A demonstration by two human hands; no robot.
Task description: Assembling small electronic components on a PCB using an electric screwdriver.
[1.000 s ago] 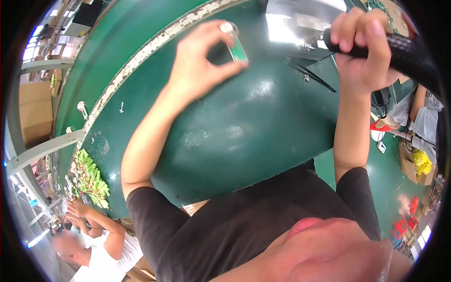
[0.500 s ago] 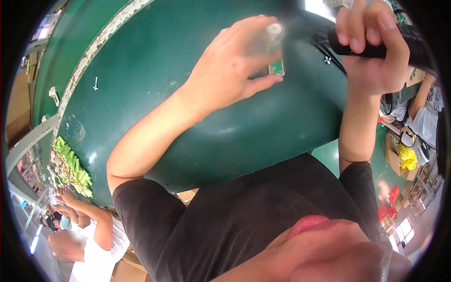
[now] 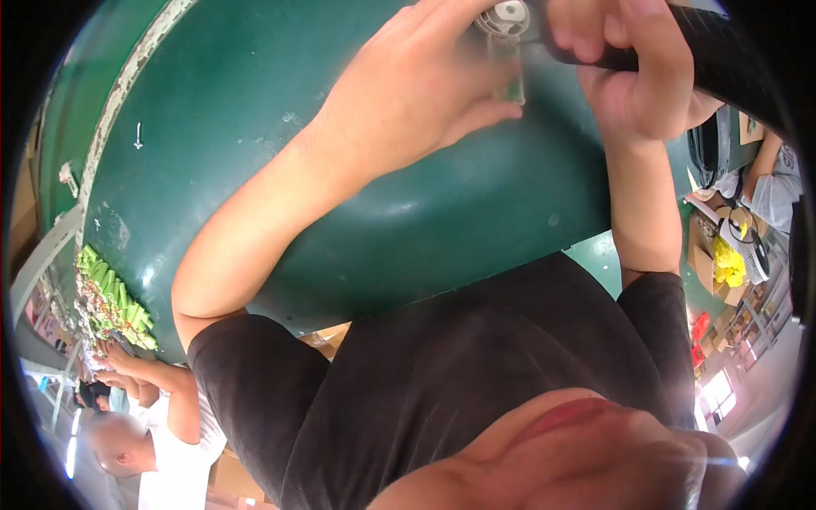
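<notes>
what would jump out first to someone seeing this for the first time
At the top centre, the left hand pinches a small green part with a clear end and metal cap above the dark green table. Right beside it, the right hand grips a thick black handle that runs off to the upper right. At the far left edge lies a heap of light green pieces, with another person's hands just below it.

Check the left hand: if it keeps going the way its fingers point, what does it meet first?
Probably the right hand. The left hand, pinching a small clear part with a green strip, points right, toward the right hand's black-handled tool. The part nearly touches it; depth is unclear.
</notes>
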